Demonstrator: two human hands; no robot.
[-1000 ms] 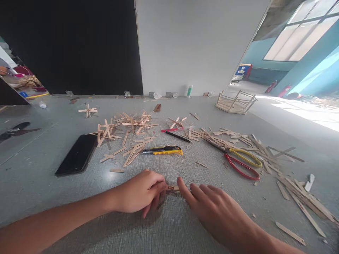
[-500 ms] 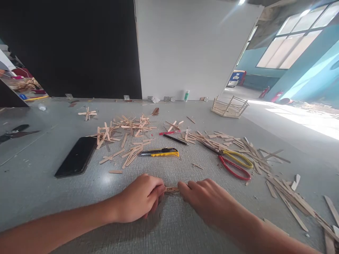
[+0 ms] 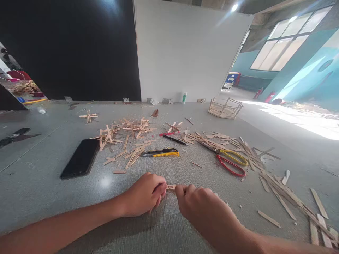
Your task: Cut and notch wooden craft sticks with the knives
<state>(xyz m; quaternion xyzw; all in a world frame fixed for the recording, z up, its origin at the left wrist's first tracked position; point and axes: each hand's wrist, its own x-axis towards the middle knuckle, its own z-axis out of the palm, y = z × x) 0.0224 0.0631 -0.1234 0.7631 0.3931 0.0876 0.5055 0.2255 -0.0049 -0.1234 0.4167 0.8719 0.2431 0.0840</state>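
My left hand (image 3: 144,194) is closed on one end of a small flat wooden stick (image 3: 171,187) with dark rectangular marks on it. At the stick's other end my right hand (image 3: 198,203) grips it too, knuckles up. Only the short middle stretch of the stick shows between the hands; both ends are hidden by fingers. Just beyond the hands lies a yellow and black utility knife (image 3: 165,152). Behind it are a black pen (image 3: 174,140) and a red strip (image 3: 168,133).
Scissors with red and yellow handles (image 3: 231,162) lie on the right. A black phone (image 3: 81,158) is at left. Loose wooden sticks (image 3: 135,127) are heaped mid-table, with more sticks (image 3: 286,194) at right. A stick frame (image 3: 225,107) and a glue bottle (image 3: 184,97) stand at the back.
My view has turned slightly. The right hand has tilted up and shifted a little left, the hands slightly closer together. Both still hold the stick.
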